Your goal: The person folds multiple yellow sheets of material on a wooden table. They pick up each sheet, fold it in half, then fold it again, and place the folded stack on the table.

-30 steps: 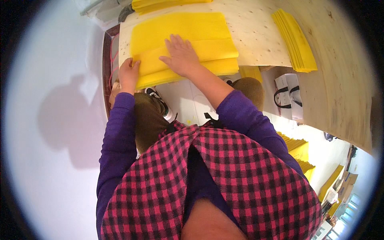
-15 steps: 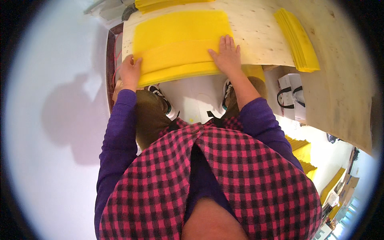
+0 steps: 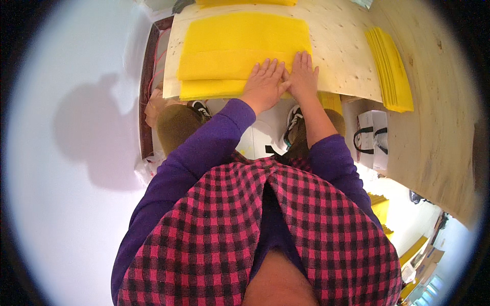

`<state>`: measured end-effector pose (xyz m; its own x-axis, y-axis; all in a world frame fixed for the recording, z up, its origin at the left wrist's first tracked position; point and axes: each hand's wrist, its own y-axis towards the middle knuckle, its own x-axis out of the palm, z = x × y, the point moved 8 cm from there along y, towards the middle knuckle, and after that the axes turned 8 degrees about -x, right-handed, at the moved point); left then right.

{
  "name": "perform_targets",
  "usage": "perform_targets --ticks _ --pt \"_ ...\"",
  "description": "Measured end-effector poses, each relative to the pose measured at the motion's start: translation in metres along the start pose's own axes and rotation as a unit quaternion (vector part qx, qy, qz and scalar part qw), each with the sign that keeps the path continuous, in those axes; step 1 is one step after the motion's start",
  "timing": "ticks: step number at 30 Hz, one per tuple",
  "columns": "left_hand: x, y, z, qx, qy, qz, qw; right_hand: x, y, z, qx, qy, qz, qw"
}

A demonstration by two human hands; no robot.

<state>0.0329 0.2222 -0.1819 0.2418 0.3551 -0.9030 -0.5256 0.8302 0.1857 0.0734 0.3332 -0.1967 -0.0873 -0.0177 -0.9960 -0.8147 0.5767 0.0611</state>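
Note:
A large yellow sheet (image 3: 240,46), folded over into layers, lies flat on a pale wooden table (image 3: 342,56). My left hand (image 3: 264,81) and my right hand (image 3: 302,74) rest side by side, palms down and fingers spread, on the near right part of the folded sheet at the table's front edge. Their thumbs almost touch. Neither hand grips anything. Purple sleeves and a red-and-black checked garment fill the lower picture.
A stack of narrow folded yellow pieces (image 3: 390,69) lies on the table to the right. More yellow material (image 3: 245,2) sits at the far edge. A white bag with black handles (image 3: 372,137) stands under the table. A white wall (image 3: 66,127) is on the left.
My left hand slid right along the sheet's near edge, from its left end to beside my right hand. The right hand shifted slightly and now presses near the sheet's right end.

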Motion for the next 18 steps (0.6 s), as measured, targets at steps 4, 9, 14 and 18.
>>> perform_targets --ticks 4,9,14,18 --pt "-0.010 -0.003 -0.039 -0.062 0.060 -0.011 0.996 -0.001 -0.002 -0.001 0.006 -0.005 -0.002 1.000" --pt "-0.042 -0.021 -0.111 -0.134 0.138 0.003 0.981 0.001 -0.003 -0.002 0.006 -0.001 -0.003 1.000" --pt "-0.063 -0.031 -0.155 -0.177 0.150 0.015 0.973 -0.002 -0.003 -0.004 -0.011 0.008 0.036 0.999" --pt "-0.061 -0.030 -0.154 -0.183 0.159 0.014 0.970 -0.011 0.000 -0.004 -0.007 0.006 -0.011 1.000"
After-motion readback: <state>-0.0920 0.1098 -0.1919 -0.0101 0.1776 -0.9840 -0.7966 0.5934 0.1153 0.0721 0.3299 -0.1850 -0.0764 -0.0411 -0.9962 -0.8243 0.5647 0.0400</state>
